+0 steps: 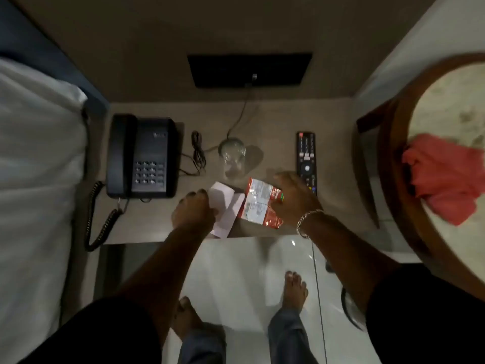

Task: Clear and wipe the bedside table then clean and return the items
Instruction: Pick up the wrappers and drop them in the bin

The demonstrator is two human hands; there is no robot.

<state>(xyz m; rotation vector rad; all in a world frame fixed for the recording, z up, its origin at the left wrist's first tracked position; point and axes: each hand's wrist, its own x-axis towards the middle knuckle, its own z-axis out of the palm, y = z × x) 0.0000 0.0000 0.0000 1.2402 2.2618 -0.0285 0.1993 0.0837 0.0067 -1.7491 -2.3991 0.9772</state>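
Bench [262, 122] at frame centre, not cleared yet: left hand [194, 210] pinches the white paper [227, 206], right hand [291, 195] grips the red wrapper [258, 203]. Risk: a careless sweep tips the glass [232, 158] just above.

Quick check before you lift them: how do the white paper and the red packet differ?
The paper is plain white and folded; the packet is shiny red and silver with print. The paper overhangs the table front edge, while the packet lies fully on top. The left hand pinches the paper; the right hand presses on the packet. Both are flat, side by side near the front.
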